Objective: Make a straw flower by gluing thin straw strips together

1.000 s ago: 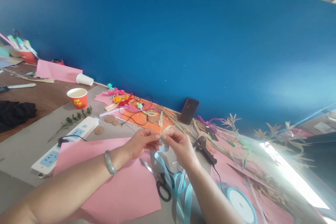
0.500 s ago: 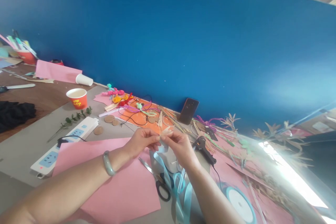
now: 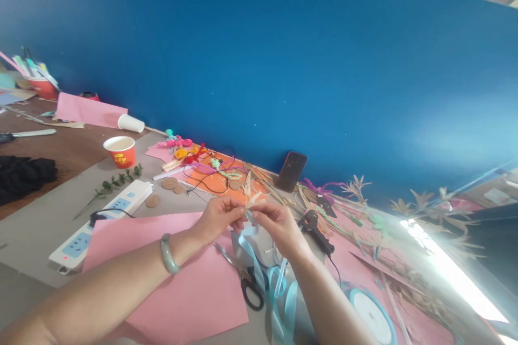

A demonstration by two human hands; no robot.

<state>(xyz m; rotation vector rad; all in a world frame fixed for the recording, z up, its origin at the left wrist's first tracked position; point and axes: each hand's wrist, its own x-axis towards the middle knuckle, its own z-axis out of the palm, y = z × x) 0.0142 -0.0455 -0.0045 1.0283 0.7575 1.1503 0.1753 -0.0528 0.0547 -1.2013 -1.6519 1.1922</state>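
My left hand (image 3: pixel 218 220) and my right hand (image 3: pixel 279 229) meet in the middle of the view, fingertips pinched together on a small pale straw-coloured strip piece (image 3: pixel 254 200) that fans out above them. A green bangle (image 3: pixel 167 253) sits on my left wrist. Below the hands lie a pink paper sheet (image 3: pixel 178 275), black-handled scissors (image 3: pixel 245 280) and loose light blue ribbon (image 3: pixel 279 291). A black glue gun (image 3: pixel 316 230) rests just right of my right hand.
A white power strip (image 3: pixel 101 221), a green sprig (image 3: pixel 117 179), a red paper cup (image 3: pixel 120 151), an orange sheet with coloured cords (image 3: pixel 210 172), a dark phone (image 3: pixel 292 170) leaning on the blue wall, a ribbon spool (image 3: pixel 370 315) and dried straw flowers (image 3: pixel 404 215).
The hands have shifted very slightly and the pale strip piece is turned a little between the fingertips. Everything on the table is as before.
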